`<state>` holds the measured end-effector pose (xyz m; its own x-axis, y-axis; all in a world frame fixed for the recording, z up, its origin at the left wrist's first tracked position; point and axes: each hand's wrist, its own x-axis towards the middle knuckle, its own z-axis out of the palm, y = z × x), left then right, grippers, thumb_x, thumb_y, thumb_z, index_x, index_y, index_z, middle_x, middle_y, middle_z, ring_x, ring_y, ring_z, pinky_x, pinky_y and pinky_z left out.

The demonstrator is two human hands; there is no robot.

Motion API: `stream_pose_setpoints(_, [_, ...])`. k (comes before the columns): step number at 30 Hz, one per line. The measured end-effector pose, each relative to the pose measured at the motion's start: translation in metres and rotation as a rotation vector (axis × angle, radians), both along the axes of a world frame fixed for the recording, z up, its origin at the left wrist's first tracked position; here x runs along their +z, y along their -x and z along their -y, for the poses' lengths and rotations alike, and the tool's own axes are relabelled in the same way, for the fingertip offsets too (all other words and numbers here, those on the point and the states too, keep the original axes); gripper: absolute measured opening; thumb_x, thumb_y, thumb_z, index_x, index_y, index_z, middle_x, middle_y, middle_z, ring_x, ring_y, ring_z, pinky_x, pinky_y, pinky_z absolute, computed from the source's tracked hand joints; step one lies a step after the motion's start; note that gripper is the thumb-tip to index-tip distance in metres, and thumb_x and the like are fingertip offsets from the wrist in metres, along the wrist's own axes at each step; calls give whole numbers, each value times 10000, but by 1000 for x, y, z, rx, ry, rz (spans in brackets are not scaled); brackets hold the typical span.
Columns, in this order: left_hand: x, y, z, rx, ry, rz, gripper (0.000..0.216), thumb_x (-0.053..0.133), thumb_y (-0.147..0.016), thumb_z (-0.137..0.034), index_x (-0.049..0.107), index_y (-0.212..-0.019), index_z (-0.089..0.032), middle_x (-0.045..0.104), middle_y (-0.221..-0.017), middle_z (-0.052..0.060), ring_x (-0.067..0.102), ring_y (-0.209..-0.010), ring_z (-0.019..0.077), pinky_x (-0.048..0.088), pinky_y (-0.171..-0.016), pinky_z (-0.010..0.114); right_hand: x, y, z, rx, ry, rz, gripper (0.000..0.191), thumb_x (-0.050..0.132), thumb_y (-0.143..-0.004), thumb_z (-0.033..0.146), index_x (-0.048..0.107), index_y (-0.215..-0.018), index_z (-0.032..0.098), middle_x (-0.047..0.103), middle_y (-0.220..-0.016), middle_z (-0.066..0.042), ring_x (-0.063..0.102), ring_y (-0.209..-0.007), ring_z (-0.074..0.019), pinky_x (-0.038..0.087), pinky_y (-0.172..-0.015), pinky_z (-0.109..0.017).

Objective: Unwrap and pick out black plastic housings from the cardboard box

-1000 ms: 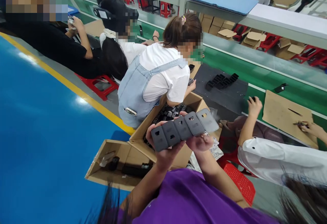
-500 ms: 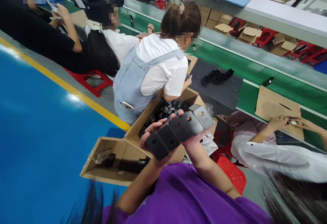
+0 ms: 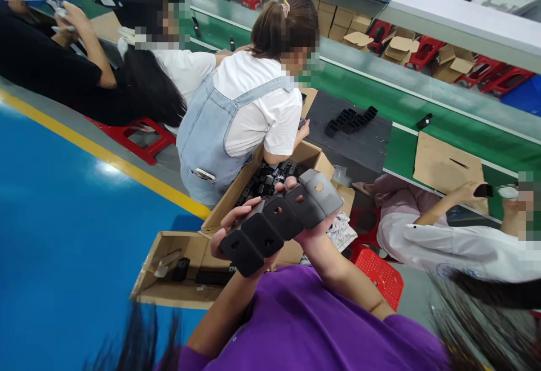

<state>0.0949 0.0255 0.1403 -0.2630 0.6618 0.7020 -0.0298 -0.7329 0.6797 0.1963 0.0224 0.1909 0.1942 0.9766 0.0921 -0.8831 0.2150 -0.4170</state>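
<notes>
Several black box-shaped plastic housings [image 3: 282,217] with rounded corners and small cutouts in their end faces stand side by side in a slanting row between my hands. My left hand [image 3: 230,224] is closed around the lower left end, its fingers over the top of the row. At the upper right end my right hand [image 3: 315,237] grips the last, shinier housing, with some fingertips showing behind the row. Right beyond my hands is a large cardboard box [image 3: 319,159] filled with black parts [image 3: 268,182].
An open carton [image 3: 146,272] with a few black pieces adjoins the large box at left. A co-worker in denim overalls [image 3: 211,134] sits just ahead; another in a white shirt [image 3: 422,241] sits at right. A red stool [image 3: 378,275] and the green conveyor [image 3: 456,117] are nearby.
The view has shifted slightly, and the held row appears lower and further left. Both hands keep their grip. The right-hand co-worker's hands have moved apart, one holding a black piece, the other something white.
</notes>
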Motion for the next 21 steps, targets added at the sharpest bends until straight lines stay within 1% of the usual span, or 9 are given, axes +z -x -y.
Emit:
stream_pose_setpoints(2, [2,1,2,-30,34,-13,696,868,-674,-435,444,-1222,-371,584,-1234,2,652,-1081,238,566,-914,478,0,1,0,7,-13,-1,580,683,-622,792,682,-890,277,644,-904,-33,657,-870,-202,611,-725,-328])
stream_pose_setpoints(4, [6,-1,4,-17,26,-1,659,851,-699,-437,439,-1210,-372,562,-1213,-5,652,-1079,232,578,-913,478,-1,1,1,0,-6,16,555,672,-632,780,685,-883,286,651,-880,-34,660,-865,-211,606,-732,-339])
stream_pose_setpoints(7, [12,-4,5,17,11,1,746,889,-656,-422,407,-1223,-377,534,-1205,-4,658,-1081,231,577,-953,477,-2,2,2,2,12,43,555,629,-658,793,683,-875,284,671,-906,-48,654,-895,-230,598,-793,-386])
stream_pose_setpoints(11, [18,-4,5,16,1,-54,800,888,-678,-332,355,-1273,-376,545,-1219,31,664,-1098,239,574,-974,454,-2,6,2,81,41,33,662,676,-575,848,663,-859,250,677,-969,-66,655,-982,-282,539,-959,-494])
stream_pose_setpoints(13, [18,-3,4,36,1,-87,812,880,-690,-340,336,-1292,-368,562,-1216,49,665,-1092,248,586,-953,456,-1,6,2,99,62,31,697,691,-542,866,650,-856,244,675,-969,-65,650,-1028,-299,513,-997,-512])
stream_pose_setpoints(15, [17,-3,4,77,7,-110,831,882,-683,-381,325,-1298,-360,566,-1219,57,667,-1078,257,602,-921,465,-1,6,1,104,62,30,705,684,-550,874,644,-866,244,675,-962,-59,654,-1016,-289,512,-998,-499])
stream_pose_setpoints(17, [17,-5,2,96,7,-126,861,890,-667,-406,315,-1306,-353,555,-1230,64,670,-1080,273,613,-896,482,-1,3,0,107,55,17,697,687,-562,868,644,-874,246,681,-963,-47,664,-933,-255,531,-968,-469])
stream_pose_setpoints(19, [18,-10,-1,64,-7,-129,880,895,-668,-392,310,-1324,-344,551,-1235,71,671,-1099,287,607,-906,502,1,-1,-2,90,53,-5,682,711,-555,848,642,-869,247,689,-965,-35,660,-830,-218,557,-915,-436])
stream_pose_setpoints(21, [23,-19,-7,27,-77,-106,929,925,-625,-347,328,-1337,-338,561,-1241,65,680,-1093,287,598,-916,516,6,-7,-5,49,55,-26,674,742,-530,827,632,-847,243,693,-955,-29,653,-772,-195,579,-850,-402])
